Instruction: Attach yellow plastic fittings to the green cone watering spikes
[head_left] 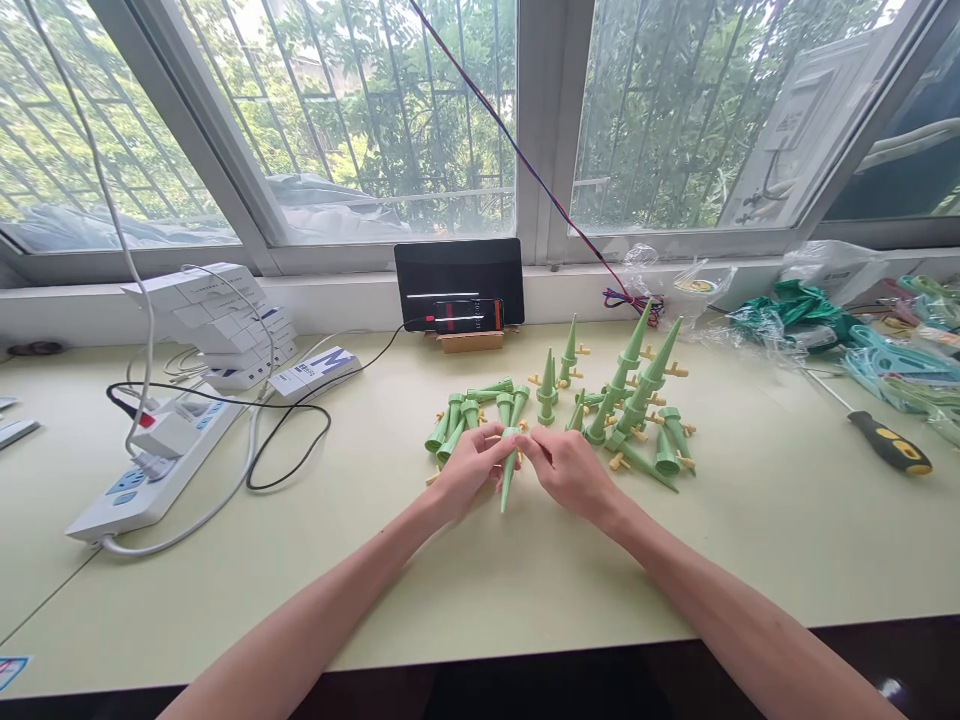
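A green plastic watering spike [508, 483], its tip pointing down toward the front edge, is between my hands over the middle of the table. My left hand [474, 462] is closed around its wide collar from the left. On the collar's right side the fingers of my right hand [564, 462] are pinched together; what they grip there is hidden. Behind my left hand lie several loose green spikes [455, 408]. To the right of my hands, several spikes with yellow valves [637, 400] stand stacked or lie on the table, partly overlapping.
A phone [469, 316] leans on a black tablet [457, 265] by the window. Left are a power strip [161, 470], cables and stacked white boxes [232, 315]. A screwdriver [889, 440] and plastic bags [799, 315] lie on the right of the table [337, 580].
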